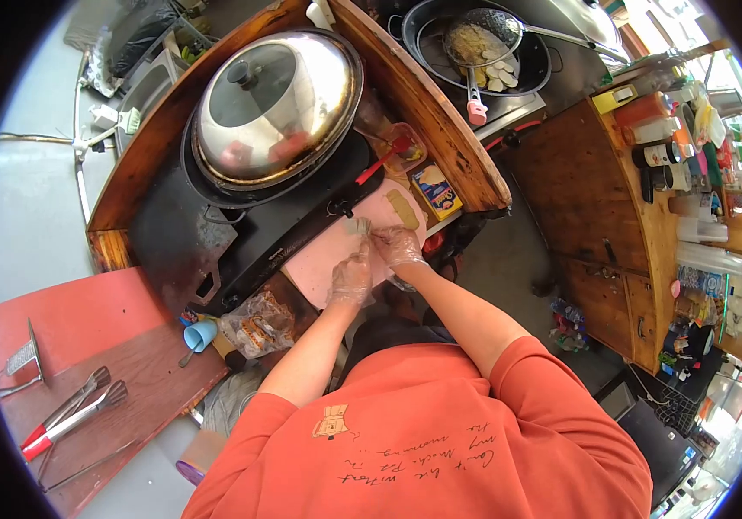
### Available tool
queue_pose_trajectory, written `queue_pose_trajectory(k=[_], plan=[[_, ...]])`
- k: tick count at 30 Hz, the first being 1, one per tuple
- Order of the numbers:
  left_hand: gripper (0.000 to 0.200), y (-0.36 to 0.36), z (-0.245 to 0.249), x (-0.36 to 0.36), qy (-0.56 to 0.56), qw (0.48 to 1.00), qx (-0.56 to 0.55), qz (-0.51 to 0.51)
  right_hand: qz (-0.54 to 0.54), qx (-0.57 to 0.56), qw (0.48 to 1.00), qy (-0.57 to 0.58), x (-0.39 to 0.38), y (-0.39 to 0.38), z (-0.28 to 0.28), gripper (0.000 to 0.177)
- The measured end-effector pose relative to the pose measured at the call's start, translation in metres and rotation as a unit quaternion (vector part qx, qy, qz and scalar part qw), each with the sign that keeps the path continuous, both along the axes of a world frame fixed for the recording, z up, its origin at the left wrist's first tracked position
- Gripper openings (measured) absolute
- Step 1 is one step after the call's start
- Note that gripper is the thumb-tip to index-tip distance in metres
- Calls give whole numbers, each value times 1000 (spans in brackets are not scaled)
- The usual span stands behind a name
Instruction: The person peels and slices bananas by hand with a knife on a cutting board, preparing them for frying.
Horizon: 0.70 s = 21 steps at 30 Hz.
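Observation:
Both hands wear clear plastic gloves over a pink board (313,262). My left hand (352,278) is closed, its fingertips at a small pale greyish piece (358,227) whose kind I cannot tell. Close beside it, my right hand (398,246) has its fingers curled together, and whatever sits in them is hidden. A flat, oblong tan piece that looks like dough (402,209) lies on the board just beyond my right hand.
Ahead, a large wok with a domed lid (280,108) sits on the black stove within a wooden surround (449,117). A red-handled utensil (384,163), a yellow-blue box (436,190), a blue cup (200,335) and a plastic bag (260,324) flank the board. Brushes (85,415) lie left.

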<state>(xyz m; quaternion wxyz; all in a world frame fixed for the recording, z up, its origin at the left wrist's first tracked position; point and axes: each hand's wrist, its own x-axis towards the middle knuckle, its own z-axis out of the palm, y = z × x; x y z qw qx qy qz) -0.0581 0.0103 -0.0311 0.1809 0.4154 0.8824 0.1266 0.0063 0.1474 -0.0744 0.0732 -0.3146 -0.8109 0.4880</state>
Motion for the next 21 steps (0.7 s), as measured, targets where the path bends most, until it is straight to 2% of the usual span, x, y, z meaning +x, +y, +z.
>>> queue_pose_trajectory(k=[4,8,10,12,13,15,16,17,18,19,21], plan=[[65,0,-9,3,30,998,-39,-38,-27,-43,998,27,1,-2,-3,21],[68,3,-23,4,26,998,-41,-40,14,25,999,-18,2,4,6,22],[65,-1,-11,-3,7,1000,-14,-16,30,50,998,-20,2,5,0,23],[63,-9,7,-7,-13,1000,14,5,-27,37,999,-18,3,3,-9,36],[59,-16,22,-7,-45,998,13,29,-24,39,999,-16,-2,3,-5,36],[55,-33,46,-3,-77,995,12,58,36,183,982,5,-18,-2,8,50],[53,-43,56,-1,-69,995,11,72,41,185,982,9,-28,-5,27,50],[51,-53,60,1,-58,994,12,86,83,183,978,-48,-39,-7,55,52],[51,-71,44,3,-13,994,62,84,123,184,970,-105,-50,-11,70,55],[51,-87,23,3,32,990,114,79,59,265,961,-45,-54,-23,42,54],[51,-108,8,0,79,983,144,79,90,296,951,-22,-56,-27,7,49]])
